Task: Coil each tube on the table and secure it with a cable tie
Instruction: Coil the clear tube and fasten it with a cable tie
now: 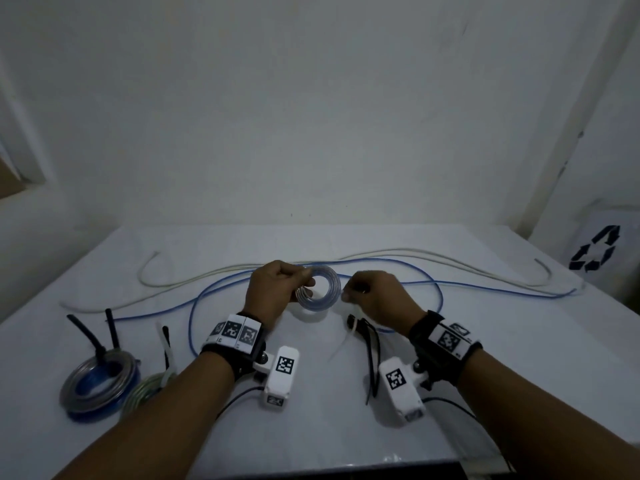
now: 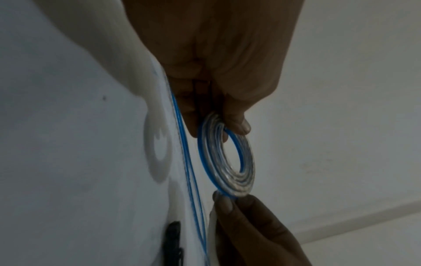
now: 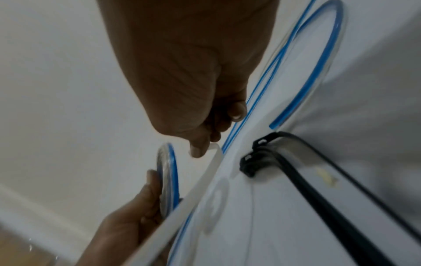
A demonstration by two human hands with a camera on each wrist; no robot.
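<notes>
My left hand [image 1: 268,294] holds the small coil [image 1: 318,293] of clear tube with a blue stripe up off the table [image 1: 519,358], thumb and fingers pinched on its left rim so the ring stands on edge between my hands. My right hand [image 1: 375,299] sits just beside the coil's other side, its fingertips [image 3: 200,150] pinched on the end of a white cable tie [image 3: 187,199] whose strip trails down and back toward me.

I judge the tube light and springy — let go and the turns will fan open, so the pinch has to span every turn at once. Its surface looks smooth, probably slick. The tie looks thin and flexible; best taken near its tip, I think, to steer it through the ring's hole.

Counting: one coil in hand; two finished coils at my left, a blue-and-clear coil [image 1: 100,386] with black ties sticking up and a greenish coil [image 1: 145,393] partly hidden by my forearm. Two long tubes lie loose across the far table — one blue-striped tube [image 1: 485,284], one whitish tube [image 1: 415,252]; whether the striped one joins my coil I cannot tell. Spare black ties [image 1: 369,344] lie near my right wrist — at least two, the exact number unclear.
</notes>
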